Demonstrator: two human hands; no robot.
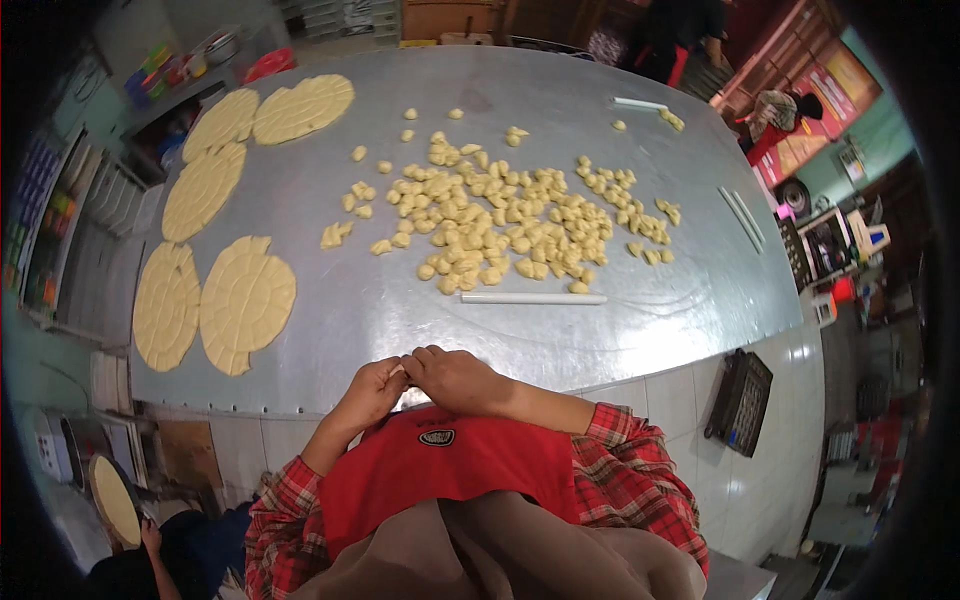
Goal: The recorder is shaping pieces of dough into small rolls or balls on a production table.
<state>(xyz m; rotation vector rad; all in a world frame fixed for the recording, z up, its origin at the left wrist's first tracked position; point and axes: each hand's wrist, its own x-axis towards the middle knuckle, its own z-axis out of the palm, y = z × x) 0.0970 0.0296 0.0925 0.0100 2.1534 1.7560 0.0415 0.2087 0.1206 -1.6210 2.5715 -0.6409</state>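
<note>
Close to my red apron, at the near edge of the metal table (340, 330), my two hands meet. My left hand (374, 393) is closed, with its fingertips against those of the other hand. Bent over from the right, my right hand (455, 381) is closed too. A small pale spot shows between the fingertips, too little to name. Beyond my hands lies a white rod (534, 298). Past it spreads a large heap of small yellow dough pieces (470, 235), with several loose ones around it.
Flat, scored dough rounds (248, 305) lie along the table's left side. More white rods (741, 220) rest at the right. On the tiled floor stands a dark crate (740, 402). At lower left a person holds a round tray (116, 500); other people stand beyond the table.
</note>
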